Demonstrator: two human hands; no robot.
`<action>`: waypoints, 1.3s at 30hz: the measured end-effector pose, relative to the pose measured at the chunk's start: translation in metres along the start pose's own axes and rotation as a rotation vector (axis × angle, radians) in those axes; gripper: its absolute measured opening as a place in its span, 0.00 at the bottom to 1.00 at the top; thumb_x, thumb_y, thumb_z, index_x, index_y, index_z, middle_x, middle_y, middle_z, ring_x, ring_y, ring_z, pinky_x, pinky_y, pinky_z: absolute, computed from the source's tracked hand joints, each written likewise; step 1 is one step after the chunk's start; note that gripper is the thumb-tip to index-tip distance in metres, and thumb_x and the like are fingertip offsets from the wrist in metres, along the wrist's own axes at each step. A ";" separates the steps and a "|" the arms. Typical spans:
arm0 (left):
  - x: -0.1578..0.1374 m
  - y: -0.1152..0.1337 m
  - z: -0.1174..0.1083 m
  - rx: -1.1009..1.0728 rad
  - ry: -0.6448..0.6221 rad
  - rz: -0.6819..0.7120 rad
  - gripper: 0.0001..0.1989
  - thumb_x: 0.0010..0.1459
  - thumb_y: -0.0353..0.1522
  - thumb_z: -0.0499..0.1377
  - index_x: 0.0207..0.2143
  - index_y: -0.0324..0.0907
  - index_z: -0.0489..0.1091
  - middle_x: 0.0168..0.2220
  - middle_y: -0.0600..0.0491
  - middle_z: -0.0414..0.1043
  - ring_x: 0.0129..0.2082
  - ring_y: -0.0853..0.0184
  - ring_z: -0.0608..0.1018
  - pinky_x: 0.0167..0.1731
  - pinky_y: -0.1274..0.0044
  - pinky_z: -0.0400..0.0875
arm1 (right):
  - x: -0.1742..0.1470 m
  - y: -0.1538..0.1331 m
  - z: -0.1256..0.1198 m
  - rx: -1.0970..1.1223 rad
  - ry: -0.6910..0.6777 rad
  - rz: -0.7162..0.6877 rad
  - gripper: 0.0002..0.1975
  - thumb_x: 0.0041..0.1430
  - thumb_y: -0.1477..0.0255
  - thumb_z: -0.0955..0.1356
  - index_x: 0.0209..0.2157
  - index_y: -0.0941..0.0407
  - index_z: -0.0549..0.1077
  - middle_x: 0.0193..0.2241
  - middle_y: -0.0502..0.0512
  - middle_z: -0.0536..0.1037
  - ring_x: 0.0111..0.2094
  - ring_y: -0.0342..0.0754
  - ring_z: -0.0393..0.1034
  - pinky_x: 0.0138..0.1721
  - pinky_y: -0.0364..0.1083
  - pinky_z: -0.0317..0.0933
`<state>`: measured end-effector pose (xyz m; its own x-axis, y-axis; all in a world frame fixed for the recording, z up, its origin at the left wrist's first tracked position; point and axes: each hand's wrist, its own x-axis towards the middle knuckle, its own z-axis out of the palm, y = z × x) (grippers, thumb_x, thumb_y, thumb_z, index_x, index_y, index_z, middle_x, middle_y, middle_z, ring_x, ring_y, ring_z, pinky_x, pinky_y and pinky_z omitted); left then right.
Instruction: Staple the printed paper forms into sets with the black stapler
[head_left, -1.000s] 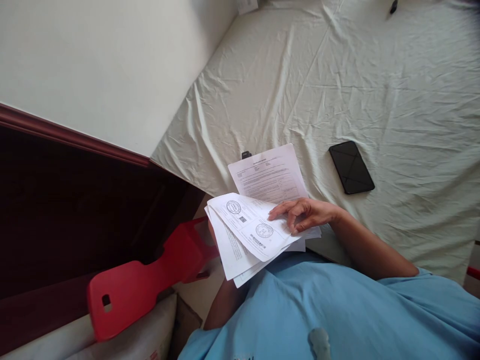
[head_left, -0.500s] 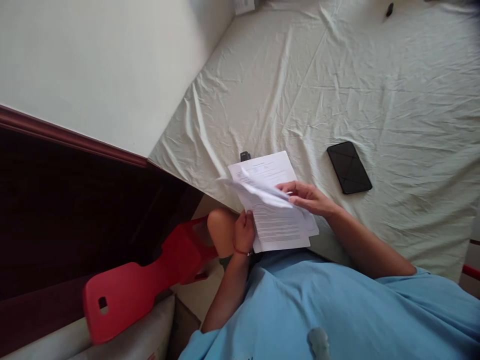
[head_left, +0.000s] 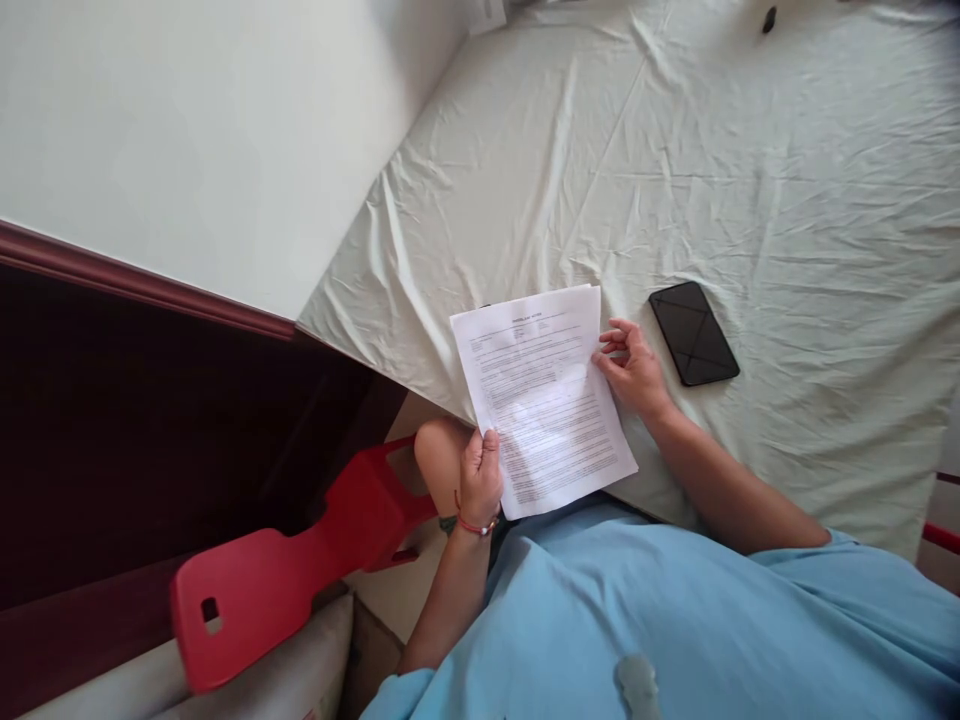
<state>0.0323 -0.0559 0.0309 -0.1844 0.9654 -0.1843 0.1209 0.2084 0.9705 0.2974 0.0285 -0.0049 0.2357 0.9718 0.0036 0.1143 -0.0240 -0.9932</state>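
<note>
- White paper: a thin stack of printed sheets [head_left: 551, 400], held face up across the near edge of the bed [head_left: 810, 240], its bottom end over the lap. More than one leaf shows at the top right corner.
- Handling, as judged: very light, limp, easily creased or torn; smooth leaves likely to slide over one another. Slight buckling shows mid-page.
- Best hold, probably: both long margins, thumb above and fingers beneath, light pressure, clear of the corners.
- Left hand [head_left: 481, 472] grips the left margin low down, thumb on top; its other fingers are mostly hidden. Red cord bracelet [head_left: 478, 528] at the wrist.
- Right hand [head_left: 634, 372] at the upper right margin, fingers loosely curled, thumb tip at the paper's edge. Cannot tell whether it pinches or only touches.
- Surface: pale, rumpled sheet over the bed, soft-looking. Black phone [head_left: 694, 333] lies flat just right of the right hand; a small dark object [head_left: 769, 19] near the far edge, too small to identify.
- Room: white wall [head_left: 195, 130] along the bed's left edge; dark wood panel [head_left: 142, 420] beyond the near left corner; red plastic chair [head_left: 247, 605] below the near edge, beside the knee [head_left: 441, 455].
</note>
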 end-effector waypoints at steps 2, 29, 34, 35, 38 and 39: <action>-0.001 0.005 0.003 -0.030 -0.003 0.025 0.27 0.62 0.53 0.60 0.51 0.42 0.76 0.48 0.46 0.79 0.55 0.56 0.77 0.58 0.69 0.71 | 0.000 -0.002 -0.001 0.025 0.013 0.021 0.28 0.55 0.61 0.73 0.56 0.52 0.66 0.46 0.58 0.77 0.43 0.51 0.73 0.44 0.52 0.72; 0.049 0.038 0.025 -0.306 -0.037 -0.192 0.25 0.47 0.51 0.72 0.39 0.42 0.79 0.44 0.48 0.81 0.58 0.52 0.76 0.60 0.65 0.71 | -0.007 -0.014 0.001 0.130 -0.292 0.236 0.20 0.58 0.58 0.72 0.49 0.53 0.76 0.36 0.56 0.82 0.33 0.52 0.76 0.36 0.53 0.74; 0.047 0.036 0.029 -0.340 -0.136 -0.178 0.28 0.46 0.51 0.73 0.41 0.39 0.80 0.44 0.46 0.82 0.58 0.50 0.77 0.59 0.64 0.73 | -0.002 -0.031 -0.003 -0.445 -0.016 -0.225 0.27 0.58 0.71 0.69 0.60 0.53 0.69 0.56 0.63 0.74 0.55 0.62 0.70 0.57 0.67 0.66; 0.046 0.035 0.029 -0.346 -0.161 -0.176 0.28 0.46 0.52 0.73 0.41 0.39 0.80 0.44 0.45 0.82 0.57 0.50 0.77 0.59 0.63 0.73 | -0.001 -0.041 -0.003 -0.510 -0.030 -0.303 0.24 0.60 0.71 0.68 0.58 0.52 0.71 0.57 0.62 0.73 0.58 0.63 0.68 0.59 0.68 0.64; 0.045 0.035 0.030 -0.351 -0.216 -0.182 0.30 0.46 0.52 0.72 0.41 0.37 0.80 0.44 0.43 0.81 0.56 0.49 0.78 0.58 0.62 0.74 | 0.002 -0.076 -0.002 -0.635 -0.136 -0.434 0.16 0.67 0.70 0.63 0.52 0.52 0.76 0.56 0.62 0.75 0.57 0.63 0.68 0.58 0.67 0.64; 0.045 0.034 0.030 -0.353 -0.227 -0.189 0.31 0.46 0.53 0.73 0.41 0.36 0.80 0.44 0.42 0.81 0.55 0.48 0.79 0.58 0.62 0.74 | 0.005 -0.088 0.000 -0.664 -0.151 -0.464 0.16 0.68 0.70 0.62 0.53 0.52 0.76 0.56 0.61 0.75 0.57 0.63 0.68 0.58 0.66 0.64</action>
<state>0.0578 -0.0011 0.0512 0.0517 0.9338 -0.3541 -0.2417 0.3557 0.9028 0.2886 0.0351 0.0827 -0.1033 0.9370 0.3337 0.7262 0.3003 -0.6185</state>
